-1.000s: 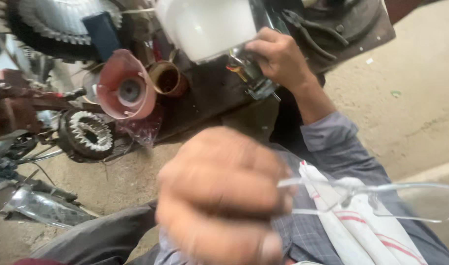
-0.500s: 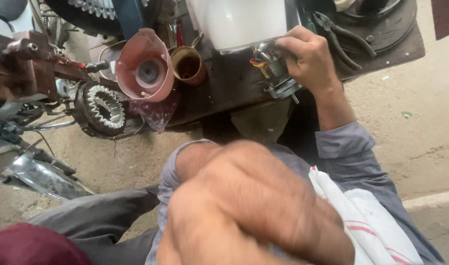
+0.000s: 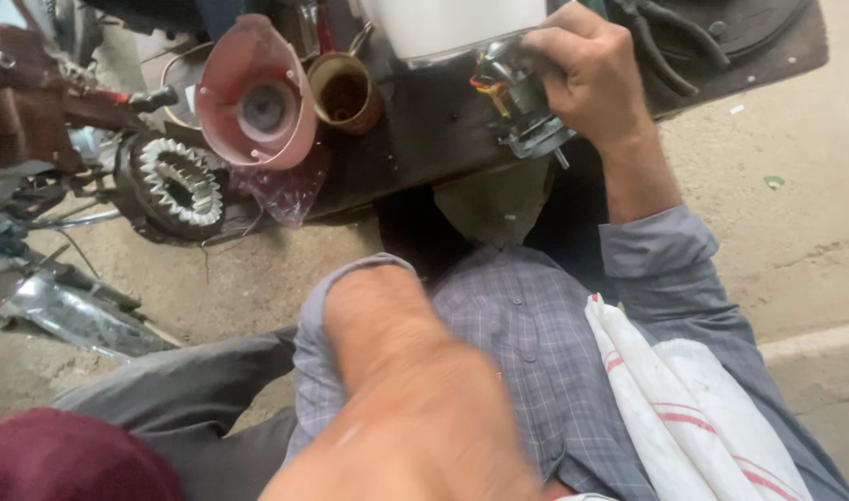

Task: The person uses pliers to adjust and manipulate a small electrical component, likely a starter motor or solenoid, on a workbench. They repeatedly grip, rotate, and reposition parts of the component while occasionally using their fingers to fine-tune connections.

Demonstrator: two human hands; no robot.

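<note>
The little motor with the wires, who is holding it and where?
The right hand grips the motor around its side, under the white tub.

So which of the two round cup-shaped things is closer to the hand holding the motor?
The small brown metal cup is closer to the right hand. The bigger pink funnel-shaped cover sits on its far side, further from that hand.

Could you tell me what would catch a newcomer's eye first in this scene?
The blurred left forearm fills the bottom centre, its hand out of view. At the top, the right hand grips a small metal motor with coloured wires under a white plastic housing. A pink plastic funnel-shaped cover sits top left.
</note>
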